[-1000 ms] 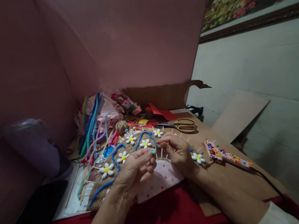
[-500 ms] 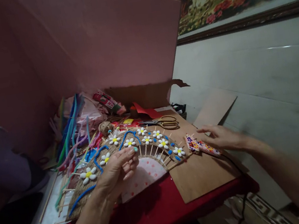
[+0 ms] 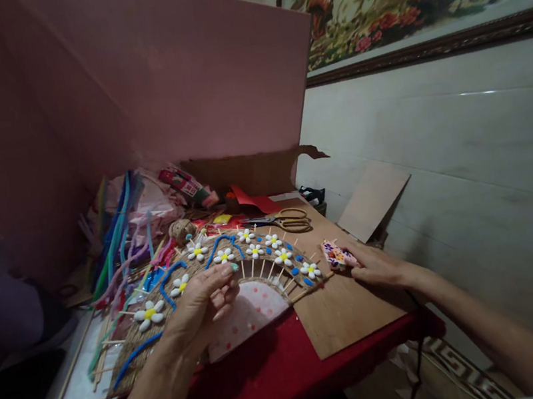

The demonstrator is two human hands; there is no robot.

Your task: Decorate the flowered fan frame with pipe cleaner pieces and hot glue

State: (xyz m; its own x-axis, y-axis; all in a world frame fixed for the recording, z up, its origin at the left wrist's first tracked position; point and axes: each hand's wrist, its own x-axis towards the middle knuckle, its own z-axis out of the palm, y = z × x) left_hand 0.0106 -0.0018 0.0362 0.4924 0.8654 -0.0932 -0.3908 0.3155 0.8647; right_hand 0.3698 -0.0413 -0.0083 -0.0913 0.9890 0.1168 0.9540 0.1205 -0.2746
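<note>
"Where's that twine fan [image 3: 202, 264]?"

"Beneath and beyond the left hand [image 3: 200, 301], arching left to right. Off its right end, the right hand [image 3: 378, 265] grips the flowered tool [image 3: 337, 256]."

"And the teal bit [image 3: 235, 267]?"

"Well left of the tool, pinched by the left hand."

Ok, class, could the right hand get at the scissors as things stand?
Probably not without first letting go of the flowered tool, which the right hand appears to hold. Otherwise the way looks free: the scissors lie uncovered, with bare cardboard between.
</note>
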